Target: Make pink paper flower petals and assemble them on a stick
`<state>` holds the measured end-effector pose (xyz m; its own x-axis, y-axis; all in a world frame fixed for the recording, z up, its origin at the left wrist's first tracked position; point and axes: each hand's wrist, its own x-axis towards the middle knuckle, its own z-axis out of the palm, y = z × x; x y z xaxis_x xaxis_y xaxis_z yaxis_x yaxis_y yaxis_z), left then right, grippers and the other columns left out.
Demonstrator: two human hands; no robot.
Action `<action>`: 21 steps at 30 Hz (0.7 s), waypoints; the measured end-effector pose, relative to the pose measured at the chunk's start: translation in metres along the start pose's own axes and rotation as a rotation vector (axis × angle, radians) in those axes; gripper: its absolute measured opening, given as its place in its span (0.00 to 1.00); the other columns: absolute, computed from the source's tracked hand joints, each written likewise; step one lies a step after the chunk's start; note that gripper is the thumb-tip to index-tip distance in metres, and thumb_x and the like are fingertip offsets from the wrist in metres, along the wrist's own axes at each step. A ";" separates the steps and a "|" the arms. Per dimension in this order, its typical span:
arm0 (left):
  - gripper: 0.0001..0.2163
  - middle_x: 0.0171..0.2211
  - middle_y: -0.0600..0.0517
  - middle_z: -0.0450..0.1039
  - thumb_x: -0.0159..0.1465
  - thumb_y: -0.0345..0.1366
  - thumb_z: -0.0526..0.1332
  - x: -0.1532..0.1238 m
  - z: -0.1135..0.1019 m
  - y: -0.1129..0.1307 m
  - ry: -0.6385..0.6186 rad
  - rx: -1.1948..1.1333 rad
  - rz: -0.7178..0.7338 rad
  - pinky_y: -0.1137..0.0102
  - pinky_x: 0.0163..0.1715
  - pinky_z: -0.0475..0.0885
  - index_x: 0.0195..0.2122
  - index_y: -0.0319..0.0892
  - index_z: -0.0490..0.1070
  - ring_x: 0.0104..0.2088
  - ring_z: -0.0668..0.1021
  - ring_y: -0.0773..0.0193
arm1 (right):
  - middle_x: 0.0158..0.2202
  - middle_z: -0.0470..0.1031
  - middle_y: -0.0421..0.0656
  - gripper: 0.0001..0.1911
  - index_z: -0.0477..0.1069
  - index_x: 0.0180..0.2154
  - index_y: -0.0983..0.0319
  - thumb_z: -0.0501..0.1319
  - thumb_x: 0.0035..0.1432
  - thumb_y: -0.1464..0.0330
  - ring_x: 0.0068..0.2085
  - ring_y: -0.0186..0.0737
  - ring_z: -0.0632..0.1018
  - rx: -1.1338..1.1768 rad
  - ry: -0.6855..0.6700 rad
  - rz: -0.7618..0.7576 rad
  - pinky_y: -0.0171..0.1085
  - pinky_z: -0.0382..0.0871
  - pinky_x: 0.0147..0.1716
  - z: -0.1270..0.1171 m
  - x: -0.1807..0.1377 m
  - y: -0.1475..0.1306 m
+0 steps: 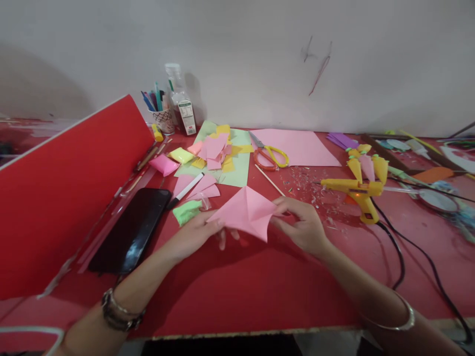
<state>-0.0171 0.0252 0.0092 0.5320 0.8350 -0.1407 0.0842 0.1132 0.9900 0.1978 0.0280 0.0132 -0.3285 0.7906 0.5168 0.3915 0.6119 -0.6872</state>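
A creased piece of pink paper (247,210) is held just above the red table by both hands. My left hand (208,230) pinches its left corner, thumb on top and fingers partly hidden underneath. My right hand (302,225) grips the opposite corner between thumb and fingers. Fold lines meet near the sheet's middle, and one corner points down toward me. Close to my left hand lies a green clay packet (187,211). A thin wooden stick (270,180) rests beyond the paper, near my right hand.
Scissors (269,153) lie over a pink sheet (297,148). At right, a yellow glue gun (354,190) trails a black cord. A phone (133,230) and black-and-white marker (187,190) lie left, beside a leaning red board (74,193). A pen cup (163,121) stands at the back.
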 end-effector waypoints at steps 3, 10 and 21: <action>0.14 0.28 0.50 0.74 0.49 0.44 0.57 0.001 0.003 -0.002 0.014 0.038 0.073 0.71 0.26 0.68 0.30 0.38 0.68 0.20 0.70 0.70 | 0.20 0.67 0.38 0.08 0.62 0.20 0.62 0.57 0.50 0.71 0.23 0.29 0.68 0.045 0.043 0.137 0.29 0.62 0.23 0.005 -0.001 -0.002; 0.12 0.17 0.55 0.69 0.52 0.41 0.55 -0.001 0.017 -0.002 0.310 0.251 0.095 0.74 0.24 0.68 0.16 0.41 0.65 0.21 0.72 0.68 | 0.20 0.67 0.38 0.09 0.62 0.20 0.63 0.56 0.50 0.69 0.24 0.29 0.68 0.136 -0.099 0.259 0.29 0.62 0.25 0.013 -0.004 -0.008; 0.07 0.15 0.57 0.71 0.50 0.35 0.60 0.002 0.020 0.005 0.468 0.120 -0.036 0.76 0.22 0.69 0.18 0.40 0.69 0.16 0.70 0.71 | 0.22 0.68 0.35 0.04 0.62 0.27 0.61 0.58 0.46 0.71 0.23 0.28 0.70 0.387 0.004 0.467 0.29 0.64 0.24 0.018 -0.003 -0.011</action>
<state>0.0014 0.0160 0.0133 0.0933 0.9874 -0.1277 0.2065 0.1063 0.9726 0.1793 0.0186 0.0102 -0.1936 0.9741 0.1172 0.1527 0.1479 -0.9771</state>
